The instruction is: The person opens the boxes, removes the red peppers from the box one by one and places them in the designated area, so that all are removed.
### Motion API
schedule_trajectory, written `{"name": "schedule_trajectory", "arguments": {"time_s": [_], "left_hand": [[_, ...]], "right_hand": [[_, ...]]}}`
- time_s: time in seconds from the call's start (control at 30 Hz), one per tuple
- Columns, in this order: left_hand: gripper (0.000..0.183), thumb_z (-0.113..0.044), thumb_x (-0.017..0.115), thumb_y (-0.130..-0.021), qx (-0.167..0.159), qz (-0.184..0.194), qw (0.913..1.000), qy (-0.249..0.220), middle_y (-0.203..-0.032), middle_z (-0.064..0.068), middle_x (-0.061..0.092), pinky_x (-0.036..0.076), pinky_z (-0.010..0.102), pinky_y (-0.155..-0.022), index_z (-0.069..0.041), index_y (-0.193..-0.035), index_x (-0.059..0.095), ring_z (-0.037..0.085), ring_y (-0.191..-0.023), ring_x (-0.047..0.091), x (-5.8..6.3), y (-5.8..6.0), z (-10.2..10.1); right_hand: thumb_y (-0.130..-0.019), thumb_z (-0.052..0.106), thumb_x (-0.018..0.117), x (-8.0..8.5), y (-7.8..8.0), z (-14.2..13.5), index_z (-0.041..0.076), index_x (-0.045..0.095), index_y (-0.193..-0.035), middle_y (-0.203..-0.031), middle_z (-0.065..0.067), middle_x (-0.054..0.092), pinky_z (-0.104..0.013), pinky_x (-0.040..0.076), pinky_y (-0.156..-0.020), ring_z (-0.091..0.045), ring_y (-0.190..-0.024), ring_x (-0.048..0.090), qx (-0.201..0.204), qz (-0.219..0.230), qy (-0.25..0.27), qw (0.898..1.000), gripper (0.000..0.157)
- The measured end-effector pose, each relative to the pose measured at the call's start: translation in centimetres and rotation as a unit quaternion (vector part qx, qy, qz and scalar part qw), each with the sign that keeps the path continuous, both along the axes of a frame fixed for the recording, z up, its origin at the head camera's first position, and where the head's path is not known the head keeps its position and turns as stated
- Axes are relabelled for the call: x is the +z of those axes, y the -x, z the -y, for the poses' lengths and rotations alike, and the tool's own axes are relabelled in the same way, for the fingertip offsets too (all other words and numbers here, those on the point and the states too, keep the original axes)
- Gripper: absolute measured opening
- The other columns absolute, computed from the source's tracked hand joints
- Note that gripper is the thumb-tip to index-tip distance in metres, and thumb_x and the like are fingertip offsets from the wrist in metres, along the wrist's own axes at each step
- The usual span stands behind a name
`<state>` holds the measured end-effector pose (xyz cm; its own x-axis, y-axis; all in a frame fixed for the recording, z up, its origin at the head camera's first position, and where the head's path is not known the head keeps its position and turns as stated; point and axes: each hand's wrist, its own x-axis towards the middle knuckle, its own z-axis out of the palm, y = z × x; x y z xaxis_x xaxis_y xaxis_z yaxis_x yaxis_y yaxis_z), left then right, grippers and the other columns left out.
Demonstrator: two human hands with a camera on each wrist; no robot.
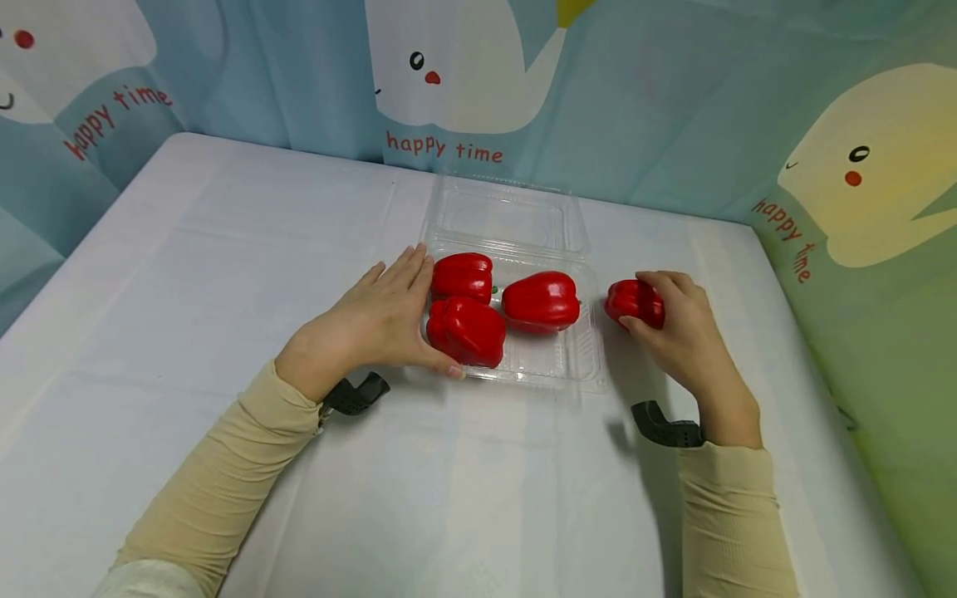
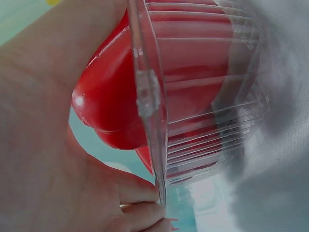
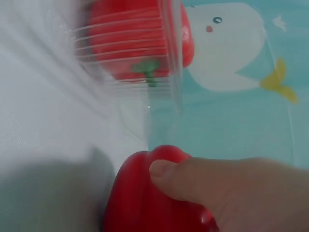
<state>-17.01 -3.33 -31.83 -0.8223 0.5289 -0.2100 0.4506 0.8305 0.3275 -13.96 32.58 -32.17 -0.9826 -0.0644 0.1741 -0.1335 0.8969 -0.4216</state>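
Note:
A clear plastic clamshell container [image 1: 542, 365] lies on the table with its lid [image 1: 508, 218] folded back. Three red bell peppers are in it: one at the back left [image 1: 462, 276], one at the front left [image 1: 467, 332], one toward the right [image 1: 542, 302]. Along the container's left side rests my left hand [image 1: 381, 320], fingers extended and thumb at the front corner; the left wrist view has its fingertips at the rim [image 2: 153, 111]. My right hand [image 1: 679, 332] grips another red bell pepper [image 1: 626, 301] between thumb and fingers, just right of the container.
A white cloth covers the table [image 1: 478, 482]. Behind it and at the sides hangs a blue-green curtain [image 1: 658, 108] with whale prints and lettering. Dark curved wrist mounts [image 1: 669, 428] sit at both wrists, beside beige sleeves.

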Motion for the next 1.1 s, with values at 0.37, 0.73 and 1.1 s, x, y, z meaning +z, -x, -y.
{"name": "schedule_trajectory", "arguments": {"time_s": [0.37, 0.73, 1.1], "left_hand": [[0.138, -0.081, 0.069, -0.065, 0.000, 0.002, 1.0000, -0.001, -0.168, 0.015, 0.004, 0.012, 0.057, -0.124, 0.000, -0.158, 0.007, 0.031, -0.156, 0.002, -0.01, 0.05, -0.04], [0.138, -0.080, 0.069, -0.066, 0.000, 0.007, 1.0000, 0.000, -0.168, 0.015, 0.003, 0.010, 0.056, -0.125, 0.000, -0.158, 0.007, 0.031, -0.156, 0.001, 0.07, 0.01, -0.06], [0.136, -0.079, 0.070, -0.066, -0.002, 0.003, 1.0000, 0.000, -0.167, 0.017, 0.005, 0.012, 0.056, -0.124, 0.001, -0.158, 0.008, 0.033, -0.156, 0.004, 0.11, -0.01, 0.01]], "right_hand": [[-0.086, 0.000, 0.070, -0.51, 0.08, 0.05, -0.001, 0.048, -0.140, -0.148, -0.031, 0.034, -0.072, 0.042, -0.097, -0.053, -0.137, 0.028, 0.012, -0.007, -0.005, 1.000, 0.059], [-0.084, -0.008, 0.065, -0.77, 0.12, -0.06, -0.003, 0.054, -0.131, -0.150, -0.029, 0.035, -0.071, 0.042, -0.098, -0.050, -0.139, 0.028, 0.014, -0.032, -0.019, 0.999, 0.048], [-0.085, -0.012, 0.057, -1.02, 0.30, -0.30, 0.000, 0.051, -0.136, -0.158, -0.026, 0.026, -0.074, 0.036, -0.102, -0.050, -0.146, 0.016, 0.007, -0.018, -0.022, 1.000, 0.053]]}}
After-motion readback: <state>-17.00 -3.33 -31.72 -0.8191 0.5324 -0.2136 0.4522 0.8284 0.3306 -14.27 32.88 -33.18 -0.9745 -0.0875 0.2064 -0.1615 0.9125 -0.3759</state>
